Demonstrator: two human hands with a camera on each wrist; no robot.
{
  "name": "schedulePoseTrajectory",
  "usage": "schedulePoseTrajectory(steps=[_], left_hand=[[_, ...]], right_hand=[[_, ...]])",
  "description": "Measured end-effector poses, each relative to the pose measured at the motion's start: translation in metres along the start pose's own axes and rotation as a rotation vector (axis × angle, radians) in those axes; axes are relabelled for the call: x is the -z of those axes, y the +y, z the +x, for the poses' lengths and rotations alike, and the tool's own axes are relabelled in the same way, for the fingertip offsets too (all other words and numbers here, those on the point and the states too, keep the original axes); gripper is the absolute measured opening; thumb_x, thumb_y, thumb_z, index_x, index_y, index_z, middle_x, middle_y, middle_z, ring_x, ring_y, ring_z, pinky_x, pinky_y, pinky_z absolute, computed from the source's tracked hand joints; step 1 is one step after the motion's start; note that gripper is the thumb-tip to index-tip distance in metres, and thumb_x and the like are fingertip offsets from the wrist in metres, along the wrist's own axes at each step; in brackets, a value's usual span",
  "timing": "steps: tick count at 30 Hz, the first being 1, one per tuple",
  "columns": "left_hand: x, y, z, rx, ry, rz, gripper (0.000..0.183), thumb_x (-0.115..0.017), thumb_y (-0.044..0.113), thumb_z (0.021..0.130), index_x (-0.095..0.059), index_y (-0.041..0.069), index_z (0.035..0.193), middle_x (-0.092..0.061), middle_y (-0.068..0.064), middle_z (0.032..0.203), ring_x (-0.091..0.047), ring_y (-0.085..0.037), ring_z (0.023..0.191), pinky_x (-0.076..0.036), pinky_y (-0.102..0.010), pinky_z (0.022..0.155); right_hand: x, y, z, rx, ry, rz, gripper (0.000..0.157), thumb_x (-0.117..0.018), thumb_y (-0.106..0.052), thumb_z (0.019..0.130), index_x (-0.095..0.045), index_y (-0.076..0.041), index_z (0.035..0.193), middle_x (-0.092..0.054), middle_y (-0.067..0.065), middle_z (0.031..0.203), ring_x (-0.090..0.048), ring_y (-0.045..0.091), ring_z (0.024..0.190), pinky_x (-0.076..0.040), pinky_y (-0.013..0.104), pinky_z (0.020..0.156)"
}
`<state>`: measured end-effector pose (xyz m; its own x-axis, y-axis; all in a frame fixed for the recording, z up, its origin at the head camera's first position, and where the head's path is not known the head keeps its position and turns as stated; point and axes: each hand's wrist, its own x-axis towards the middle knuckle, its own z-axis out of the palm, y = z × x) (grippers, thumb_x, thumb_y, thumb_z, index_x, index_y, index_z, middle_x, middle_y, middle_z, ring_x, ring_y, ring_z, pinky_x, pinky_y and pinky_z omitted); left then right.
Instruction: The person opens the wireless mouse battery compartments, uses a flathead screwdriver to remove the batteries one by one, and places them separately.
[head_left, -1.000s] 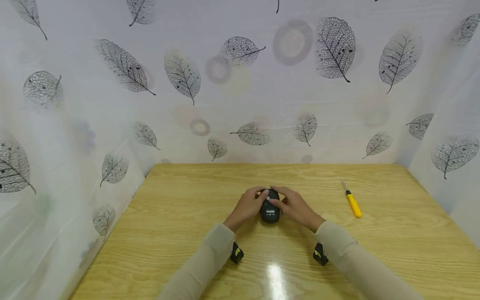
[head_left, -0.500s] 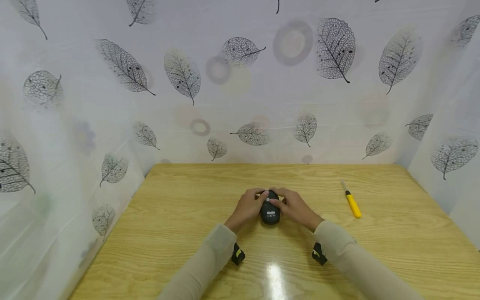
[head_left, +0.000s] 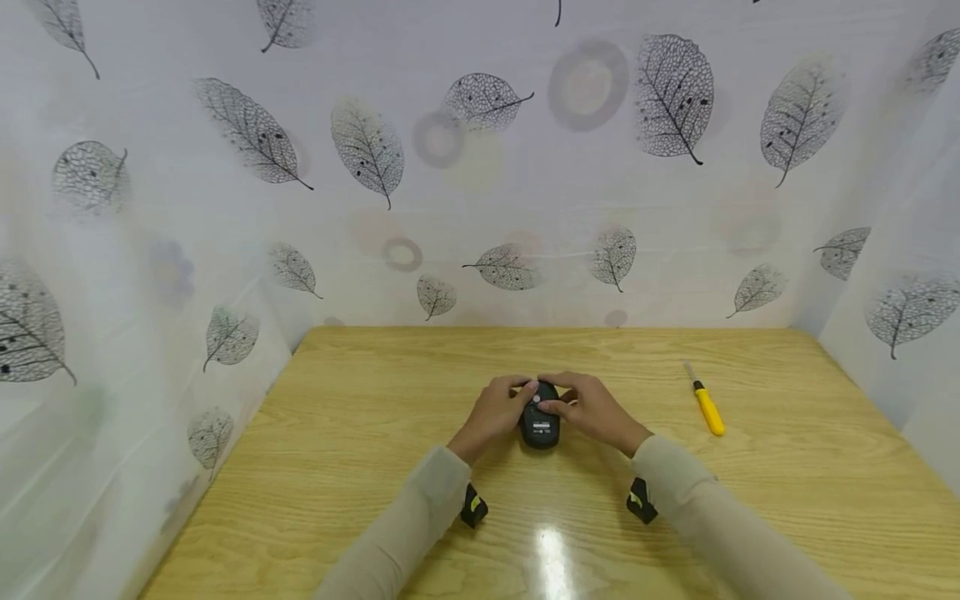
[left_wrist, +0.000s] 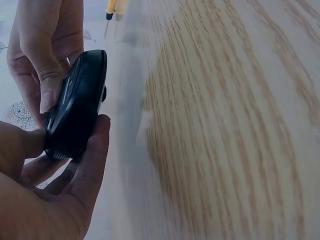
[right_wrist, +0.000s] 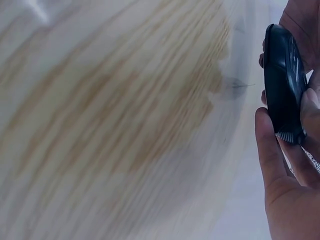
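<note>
Leaf-print curtain (head_left: 498,196) hangs behind the bench (head_left: 360,417) and down both its sides, meeting the wood at the straight far edge. Toward the far half, near the middle, both hands hold a black mouse (head_left: 540,435), its labelled underside turned to the person; the wrist views suggest it is lifted off the wood. The left hand (head_left: 489,414) pinches one side between thumb and fingers, and the right hand (head_left: 594,408) pinches the other, with both thumbs lying near a pale round spot (head_left: 536,398) on the underside.

As far as I can judge, the work is at an early or middle point: the mouse is picked up and turned over, the shell looks whole with no part off, and setting it down is left. Whether a thumb is pressing anything, I cannot tell.

Wide bench runs left of the left hand to the slanting side edge. On the right, a yellow screwdriver (head_left: 708,410) lies untouched, well apart from the right hand, with bare wood between.
</note>
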<state>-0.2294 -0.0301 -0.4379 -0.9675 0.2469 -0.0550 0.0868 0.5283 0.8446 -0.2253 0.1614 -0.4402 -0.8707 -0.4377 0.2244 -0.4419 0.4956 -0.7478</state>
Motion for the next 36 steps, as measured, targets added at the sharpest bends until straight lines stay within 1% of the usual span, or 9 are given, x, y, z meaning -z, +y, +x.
schedulePoseTrajectory(steps=[8,13,19,21,25,27,29,33,36], left_hand=[[-0.0009,-0.0002,-0.0022,0.007,-0.001,-0.002,0.04,-0.053,0.034,0.107,-0.065,0.01,0.136,-0.062,-0.009,0.136,-0.062,-0.027,0.119,-0.051,-0.047,0.1],[0.0002,-0.0012,-0.0013,0.016,0.005,-0.019,0.04,-0.053,0.038,0.107,-0.066,0.012,0.135,-0.064,-0.006,0.134,-0.063,-0.022,0.112,-0.053,-0.044,0.095],[0.0,-0.0016,-0.0007,0.008,-0.002,-0.012,0.041,-0.051,0.04,0.107,-0.065,0.013,0.136,-0.062,-0.005,0.137,-0.061,-0.024,0.118,-0.051,-0.046,0.1],[-0.0002,-0.0017,-0.0012,0.021,-0.013,-0.026,0.042,-0.051,0.04,0.107,-0.064,0.011,0.135,-0.063,-0.008,0.134,-0.062,-0.023,0.115,-0.054,-0.043,0.096],[0.0004,-0.0032,-0.0024,0.05,-0.058,-0.11,0.042,-0.053,0.038,0.107,-0.062,0.006,0.133,-0.065,-0.013,0.128,-0.065,-0.019,0.102,-0.058,-0.032,0.077],[0.0015,-0.0039,-0.0033,0.053,-0.086,-0.152,0.042,-0.055,0.036,0.106,-0.061,0.004,0.133,-0.065,-0.015,0.126,-0.066,-0.019,0.097,-0.059,-0.031,0.072],[0.0027,-0.0047,-0.0045,0.059,-0.109,-0.175,0.043,-0.056,0.034,0.106,-0.059,0.005,0.136,-0.065,-0.016,0.125,-0.066,-0.02,0.097,-0.059,-0.034,0.074],[0.005,-0.0067,-0.0059,0.069,-0.141,-0.187,0.047,-0.062,0.033,0.103,-0.055,0.009,0.143,-0.065,-0.016,0.125,-0.067,-0.024,0.105,-0.058,-0.041,0.086],[0.0064,-0.0079,-0.0064,0.088,-0.169,-0.231,0.054,-0.068,0.029,0.099,-0.051,0.011,0.147,-0.065,-0.017,0.128,-0.067,-0.025,0.11,-0.056,-0.044,0.093]], right_hand=[[-0.0001,-0.002,0.0003,-0.052,-0.022,0.001,0.049,-0.073,-0.015,0.095,-0.059,0.004,0.137,-0.061,0.022,0.135,-0.07,0.029,0.1,-0.061,0.032,0.079],[0.002,-0.001,0.0003,-0.086,-0.019,0.056,0.05,-0.073,-0.013,0.095,-0.058,0.002,0.14,-0.058,0.022,0.139,-0.071,0.03,0.099,-0.061,0.031,0.077],[0.0023,0.0012,0.0007,-0.084,-0.01,0.071,0.046,-0.073,-0.011,0.094,-0.061,0.002,0.137,-0.06,0.024,0.135,-0.072,0.03,0.097,-0.062,0.029,0.075],[0.0024,0.0004,0.0011,-0.094,-0.005,0.074,0.046,-0.073,-0.01,0.094,-0.061,0.003,0.136,-0.06,0.024,0.135,-0.072,0.03,0.096,-0.062,0.029,0.074],[0.0029,-0.0007,0.0016,-0.119,0.007,0.074,0.045,-0.074,-0.008,0.093,-0.062,0.003,0.135,-0.061,0.024,0.135,-0.072,0.028,0.093,-0.062,0.029,0.072],[0.0033,-0.0007,0.0016,-0.127,0.014,0.072,0.044,-0.074,-0.008,0.093,-0.063,0.002,0.135,-0.06,0.024,0.135,-0.072,0.028,0.093,-0.062,0.029,0.071],[0.0036,-0.0004,0.0016,-0.126,0.017,0.066,0.043,-0.074,-0.007,0.093,-0.063,0.002,0.134,-0.061,0.024,0.135,-0.072,0.028,0.093,-0.062,0.029,0.071],[0.0038,-0.0001,0.0018,-0.126,0.023,0.068,0.042,-0.073,-0.007,0.093,-0.064,0.002,0.134,-0.061,0.024,0.134,-0.073,0.027,0.092,-0.062,0.029,0.071],[0.0032,0.0005,0.0013,-0.127,0.022,0.084,0.042,-0.073,-0.005,0.094,-0.063,0.002,0.134,-0.061,0.024,0.135,-0.073,0.027,0.092,-0.062,0.03,0.071]])
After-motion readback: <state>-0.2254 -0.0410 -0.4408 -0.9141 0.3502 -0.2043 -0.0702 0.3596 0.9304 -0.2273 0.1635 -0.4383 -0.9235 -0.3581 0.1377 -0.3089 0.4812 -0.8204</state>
